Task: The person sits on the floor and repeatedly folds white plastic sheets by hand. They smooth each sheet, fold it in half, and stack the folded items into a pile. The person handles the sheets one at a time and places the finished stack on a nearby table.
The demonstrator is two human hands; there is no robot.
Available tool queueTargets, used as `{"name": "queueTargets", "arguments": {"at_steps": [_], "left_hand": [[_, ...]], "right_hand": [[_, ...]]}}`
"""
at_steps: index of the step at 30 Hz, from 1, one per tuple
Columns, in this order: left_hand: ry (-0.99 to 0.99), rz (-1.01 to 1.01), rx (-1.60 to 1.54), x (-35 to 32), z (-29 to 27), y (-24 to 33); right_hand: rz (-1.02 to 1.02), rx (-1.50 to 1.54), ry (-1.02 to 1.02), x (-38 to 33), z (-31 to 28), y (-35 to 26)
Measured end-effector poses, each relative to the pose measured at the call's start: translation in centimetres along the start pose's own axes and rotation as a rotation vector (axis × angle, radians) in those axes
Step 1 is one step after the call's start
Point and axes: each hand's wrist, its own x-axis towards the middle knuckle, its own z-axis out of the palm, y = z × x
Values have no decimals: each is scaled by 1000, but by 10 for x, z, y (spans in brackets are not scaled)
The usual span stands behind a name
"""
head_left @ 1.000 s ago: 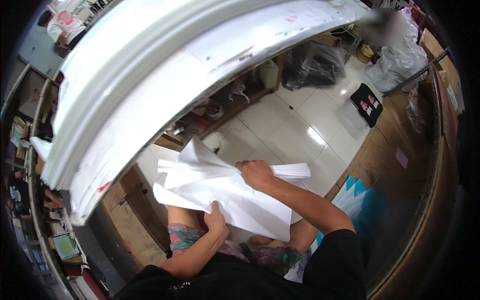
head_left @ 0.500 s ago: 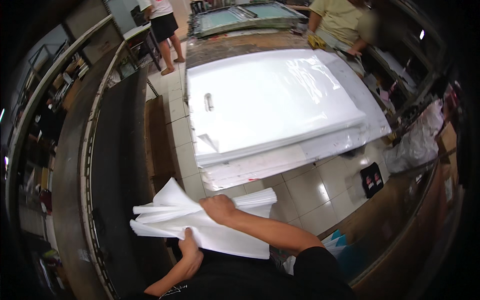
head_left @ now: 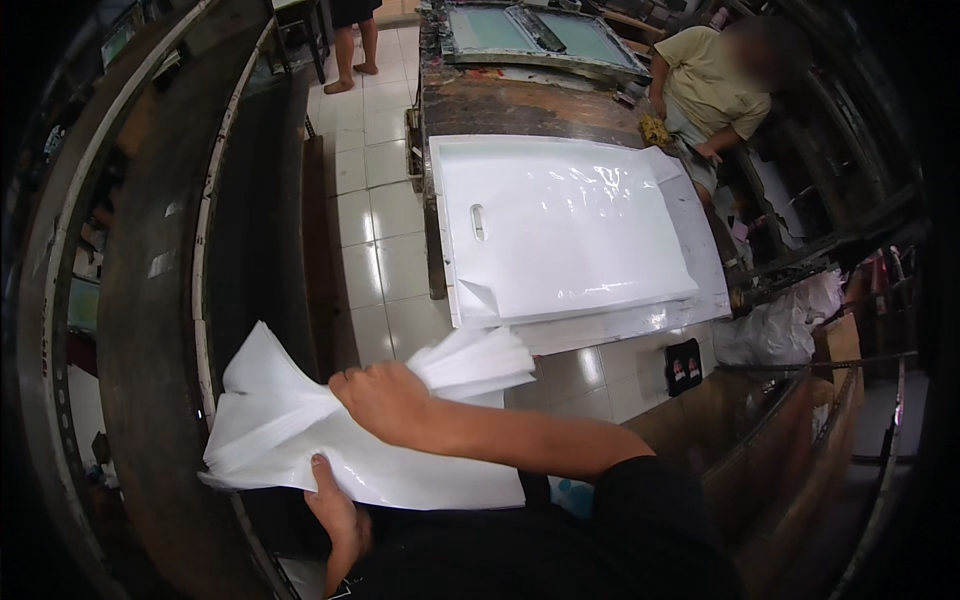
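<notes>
I hold a thick bundle of thin, glossy white plastic sheets [head_left: 400,470] low in front of my body. My right hand [head_left: 385,400] is closed over the top of the bundle near its middle and gathers it into a pinched fold. The layers fan out on both sides of this grip. My left hand [head_left: 335,505] grips the near edge with its thumb on top; its fingers are hidden underneath. Beyond my hands, a stack of large white plastic bags [head_left: 570,240] lies on the table, the top one with an oval handle slot and a turned-up near left corner.
The work table [head_left: 540,107] carries a framed printing screen [head_left: 500,40] at its far end. A seated person [head_left: 715,80] is at its right side; another person's legs [head_left: 345,50] show far left. Long dark shelves [head_left: 255,220] run along my left. A clear plastic bag [head_left: 785,320] stands right.
The bundle and both hands have moved left, and its folds have spread wider. My view has shifted, so the table sits farther off and the seated person shows more.
</notes>
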Motion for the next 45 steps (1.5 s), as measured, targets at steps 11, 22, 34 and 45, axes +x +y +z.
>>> {"name": "queueTargets", "arguments": {"at_steps": [11,22,34,45], "left_hand": [[-193,128,-60,-53,83,80],[-336,239,-167,-96,254,13],[-204,188,-186,-139,407,-92],[-100,201,-148,-140,434,-120]], "right_hand": [[36,-203,-19,25,-145,22],[180,-253,-75,-18,-287,176],[162,-299,-243,-68,-336,351],[38,-180,-246,-59,-319,408]]}}
